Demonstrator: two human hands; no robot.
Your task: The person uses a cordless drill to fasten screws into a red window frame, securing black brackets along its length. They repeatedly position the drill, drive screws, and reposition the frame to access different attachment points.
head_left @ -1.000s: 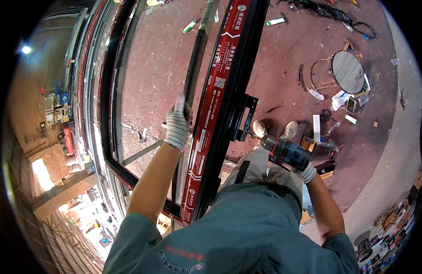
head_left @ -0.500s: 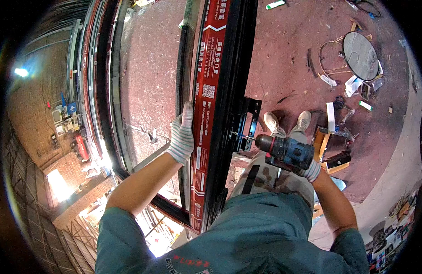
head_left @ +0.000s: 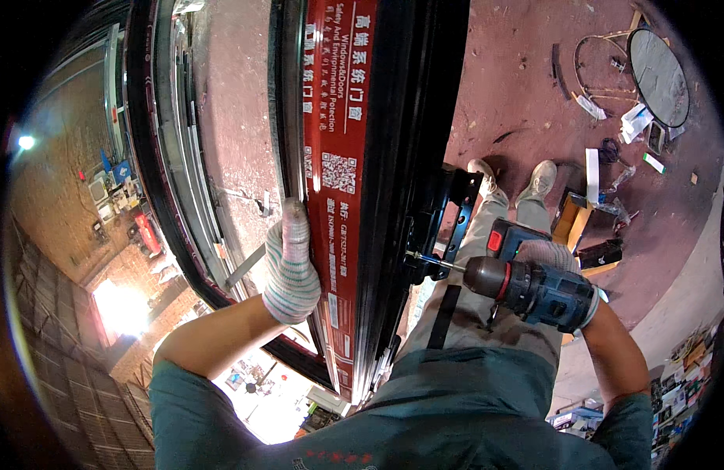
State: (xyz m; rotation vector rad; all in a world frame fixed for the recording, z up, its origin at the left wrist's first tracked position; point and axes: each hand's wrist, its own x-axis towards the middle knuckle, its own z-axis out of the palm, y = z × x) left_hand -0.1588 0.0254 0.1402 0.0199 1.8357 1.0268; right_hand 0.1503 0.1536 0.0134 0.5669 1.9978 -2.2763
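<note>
A tall black window or door frame [head_left: 413, 102], its face covered with red printed film [head_left: 330, 133], stands in front of me. My left hand [head_left: 293, 270], in a striped knit glove, is closed against the frame's left edge; one digit points up along it and the others are mostly hidden. My right hand [head_left: 550, 254], also gloved, is wrapped round a blue and black cordless drill [head_left: 546, 294]. The drill lies level, pointing left. Its long bit [head_left: 436, 261] reaches a black slotted metal bracket [head_left: 448, 219] on the frame's right side; the exact contact point is unclear.
More frame profiles [head_left: 154, 133] stand at the left. On the reddish floor at the right lie a round-topped stool [head_left: 658, 78] on its side, an open cardboard box [head_left: 573, 219] and scraps of packaging. My shoes [head_left: 543, 178] are just beyond the drill.
My view has moved closer to the frame. The drill has turned over, so its battery end now shows above its body. The bit stays by the bracket, and my left hand remains on the frame.
</note>
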